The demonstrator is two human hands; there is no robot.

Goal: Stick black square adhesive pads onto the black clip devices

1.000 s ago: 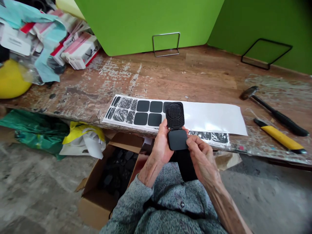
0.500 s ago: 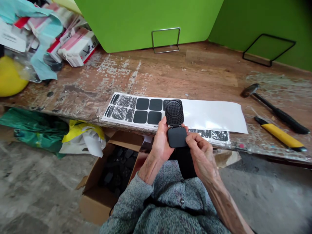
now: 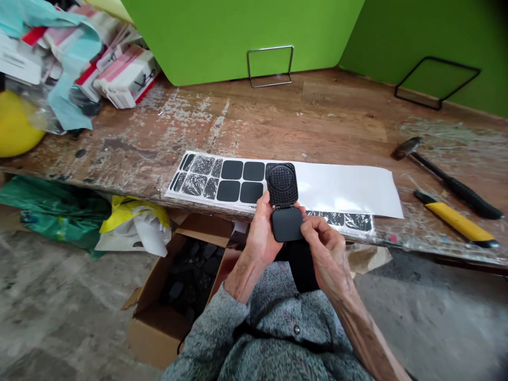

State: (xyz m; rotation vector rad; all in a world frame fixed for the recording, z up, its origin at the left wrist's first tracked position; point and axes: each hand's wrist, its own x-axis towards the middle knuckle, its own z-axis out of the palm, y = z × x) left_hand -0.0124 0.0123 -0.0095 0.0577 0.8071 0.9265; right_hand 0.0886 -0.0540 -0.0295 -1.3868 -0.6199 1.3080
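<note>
- Black hinged case [image 3: 284, 203]: held open in front of the workbench edge, above the person's lap; gridded lid [image 3: 282, 183] tilted up, smooth square pad [image 3: 287, 224] on the lower half, a black strap [image 3: 302, 264] hanging below.
- Left hand [image 3: 260, 235]: fingers curled around the case's left side, gripping it.
- Right hand [image 3: 323, 251]: thumb and fingertips pinching the right edge of the lower half.
- Sticker sheet [image 3: 222, 180]: flat on the wooden workbench [image 3: 278, 124], just behind the case; black squares at the left, bare white backing at the right.
- Hammer [image 3: 444, 177] and yellow-handled tool [image 3: 456, 222]: far right, well apart from the hands.
- Cardboard box [image 3: 166, 296]: on the floor, holding dark pieces.
</note>
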